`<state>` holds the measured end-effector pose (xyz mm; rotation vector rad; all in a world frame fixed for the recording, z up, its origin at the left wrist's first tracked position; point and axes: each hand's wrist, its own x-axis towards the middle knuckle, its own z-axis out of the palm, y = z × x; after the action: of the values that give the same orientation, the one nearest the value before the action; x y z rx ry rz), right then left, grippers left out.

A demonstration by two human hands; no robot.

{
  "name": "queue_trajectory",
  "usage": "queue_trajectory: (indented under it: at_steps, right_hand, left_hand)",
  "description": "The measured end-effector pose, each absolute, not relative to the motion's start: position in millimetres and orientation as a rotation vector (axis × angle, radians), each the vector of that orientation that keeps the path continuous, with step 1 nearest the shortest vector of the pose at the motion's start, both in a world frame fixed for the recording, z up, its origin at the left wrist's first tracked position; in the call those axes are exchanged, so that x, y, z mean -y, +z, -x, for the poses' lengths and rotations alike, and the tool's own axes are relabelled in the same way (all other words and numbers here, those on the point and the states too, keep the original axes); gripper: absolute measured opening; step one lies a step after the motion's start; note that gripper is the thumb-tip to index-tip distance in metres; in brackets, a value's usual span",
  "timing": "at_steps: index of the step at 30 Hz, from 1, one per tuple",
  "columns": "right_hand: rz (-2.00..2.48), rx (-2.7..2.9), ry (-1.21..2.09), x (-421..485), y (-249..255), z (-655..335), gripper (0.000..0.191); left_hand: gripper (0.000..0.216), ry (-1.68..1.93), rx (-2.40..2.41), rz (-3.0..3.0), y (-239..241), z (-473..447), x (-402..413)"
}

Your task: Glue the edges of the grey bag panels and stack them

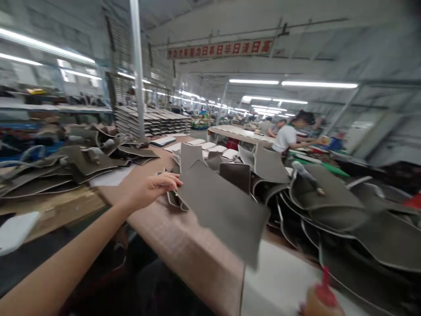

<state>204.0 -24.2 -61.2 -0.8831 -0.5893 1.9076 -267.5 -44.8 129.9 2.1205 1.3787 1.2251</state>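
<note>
My left hand (161,183) reaches out from the lower left, its fingers pinched at the near left edge of a flat grey leather panel (223,206). That panel slants over the table, its lower right end blurred. At the bottom right edge is a squeeze bottle (320,300) with a red nozzle cap and yellowish body. A sliver of my right hand (301,309) shows against the bottle's side; the rest is out of frame. Just under my left fingers lies a small folded dark piece with pale edges (176,202).
Stacked grey bag pieces (342,210) with pale edges crowd the right side. More grey pieces (82,162) lie at the left. A white sheet (279,276) covers the near table (204,245). A metal post (137,70) rises behind; a co-worker (286,136) sits farther back.
</note>
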Motion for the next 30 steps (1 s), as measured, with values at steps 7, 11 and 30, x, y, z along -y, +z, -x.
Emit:
queue_trajectory:
  at_steps: [7,11,30]
  right_hand:
    - [0.655,0.298,1.785,63.8,-74.9,-229.1,0.044]
    - [0.539,0.168,1.732,76.1,-66.7,-221.5,0.042]
    - [0.503,0.158,1.705,74.9,-62.9,-222.7,0.022]
  left_hand:
    - [0.027,0.580,-1.766,-2.167,5.1,151.3,-29.5]
    - [0.030,0.476,-1.736,-2.288,4.1,95.3,-27.8]
    - [0.029,0.109,-1.938,-2.409,-34.3,4.6,47.1]
